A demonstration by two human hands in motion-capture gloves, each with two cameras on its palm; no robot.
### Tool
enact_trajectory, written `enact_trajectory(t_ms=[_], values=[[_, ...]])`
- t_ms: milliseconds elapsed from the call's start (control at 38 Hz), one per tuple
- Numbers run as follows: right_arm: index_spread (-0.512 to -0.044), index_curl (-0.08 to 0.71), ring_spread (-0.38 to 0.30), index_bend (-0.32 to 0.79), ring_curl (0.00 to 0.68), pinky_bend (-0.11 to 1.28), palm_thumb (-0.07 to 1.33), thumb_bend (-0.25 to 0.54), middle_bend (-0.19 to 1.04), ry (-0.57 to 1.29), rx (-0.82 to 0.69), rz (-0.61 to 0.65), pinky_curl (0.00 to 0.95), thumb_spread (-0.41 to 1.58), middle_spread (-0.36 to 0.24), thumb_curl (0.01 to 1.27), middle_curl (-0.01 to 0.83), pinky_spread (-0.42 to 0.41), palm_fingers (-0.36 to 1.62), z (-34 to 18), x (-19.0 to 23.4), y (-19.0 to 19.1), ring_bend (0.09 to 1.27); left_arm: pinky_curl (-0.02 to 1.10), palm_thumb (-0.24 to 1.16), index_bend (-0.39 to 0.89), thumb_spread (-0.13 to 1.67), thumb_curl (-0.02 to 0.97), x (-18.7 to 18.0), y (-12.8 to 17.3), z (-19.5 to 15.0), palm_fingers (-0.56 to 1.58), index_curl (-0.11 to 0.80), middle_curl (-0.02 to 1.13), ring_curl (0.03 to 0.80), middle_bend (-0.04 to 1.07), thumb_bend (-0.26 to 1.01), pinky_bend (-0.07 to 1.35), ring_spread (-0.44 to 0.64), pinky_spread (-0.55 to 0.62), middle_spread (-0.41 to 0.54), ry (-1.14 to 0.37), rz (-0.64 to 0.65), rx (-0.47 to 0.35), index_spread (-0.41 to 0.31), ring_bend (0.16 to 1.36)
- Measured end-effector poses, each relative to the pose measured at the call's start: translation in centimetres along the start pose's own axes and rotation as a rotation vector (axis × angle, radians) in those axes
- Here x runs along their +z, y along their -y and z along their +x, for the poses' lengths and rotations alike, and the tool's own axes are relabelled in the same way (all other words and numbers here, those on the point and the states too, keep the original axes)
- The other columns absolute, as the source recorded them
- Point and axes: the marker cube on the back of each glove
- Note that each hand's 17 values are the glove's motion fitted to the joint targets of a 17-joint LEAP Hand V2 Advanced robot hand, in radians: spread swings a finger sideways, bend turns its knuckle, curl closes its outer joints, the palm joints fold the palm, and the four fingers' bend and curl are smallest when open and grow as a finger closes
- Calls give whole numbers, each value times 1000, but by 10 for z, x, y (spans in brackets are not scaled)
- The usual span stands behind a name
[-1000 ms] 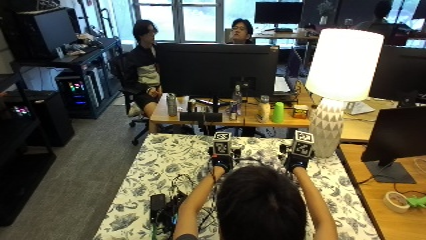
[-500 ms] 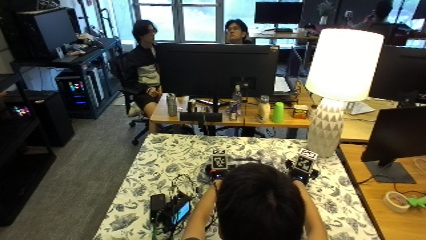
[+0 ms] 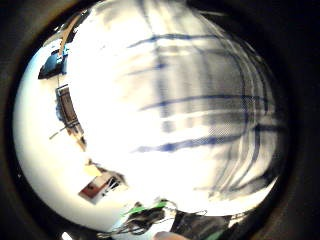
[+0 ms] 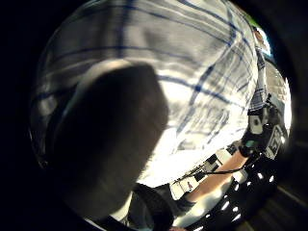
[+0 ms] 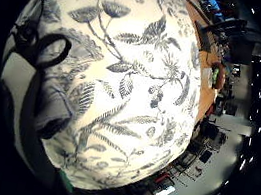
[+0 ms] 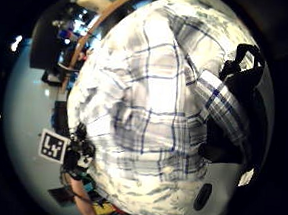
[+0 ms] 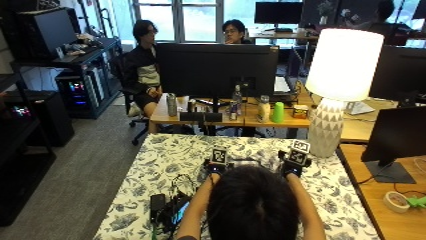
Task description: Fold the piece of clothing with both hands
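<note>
1. Plaid cloth, white with blue lines, is the shirt; it lies on the surface under a leaf-print tablecloth, right in front of the person, whose head hides most of it in the outside view.
2. The left hand and right hand sit at the shirt's far edge, well apart.
3. Whether either grip is wide, narrow or holding cloth cannot be told: no fingers show clearly.
4. Judging by this, the fold is at an early stage; both hands should move together at matching corners, keeping the edge straight and flat.
5. No containers sit on the surface; bottles and cups stand on the desk behind, contents unseen.
</note>
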Motion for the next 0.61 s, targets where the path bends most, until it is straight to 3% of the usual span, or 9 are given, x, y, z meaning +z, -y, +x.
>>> enact_trajectory(t_ms=[79, 316, 500, 605], values=[[-261, 192, -210, 141, 483, 696, 1009, 181, 400, 31, -34, -5, 468, 993, -142, 350, 493, -242, 1314, -11, -21, -1, 771, 356, -1, 101, 1129, 183, -15, -4, -10, -49, 260, 239, 310, 160, -17, 483, 446, 480, 222, 5, 32, -14, -85, 594], [-244, 228, -219, 117, 494, 741, 1000, 72, 447, 136, -162, 221, 485, 786, -156, 421, 509, -258, 1317, -88, -112, 8, 816, 362, 51, 134, 1199, 192, -73, -38, -57, 16, 252, 247, 319, 175, -2, 513, 388, 434, 228, -17, 153, -70, -55, 648], [-239, 234, -219, 92, 509, 789, 1017, 23, 514, 244, -327, 158, 504, 708, -150, 473, 526, -258, 1309, -203, -132, -33, 868, 360, 71, 142, 1238, 193, -109, -90, -118, 26, 256, 260, 316, 186, -5, 513, 366, 417, 225, 186, 148, -158, -45, 651], [-241, 232, -217, 87, 515, 811, 1037, 6, 536, 236, -362, -1, 511, 685, -149, 500, 531, -260, 1291, -260, -104, -70, 896, 350, 77, 184, 1253, 193, -121, -106, -148, 45, 276, 262, 308, 179, -8, 484, 365, 418, 224, 186, 189, -230, -43, 635]])
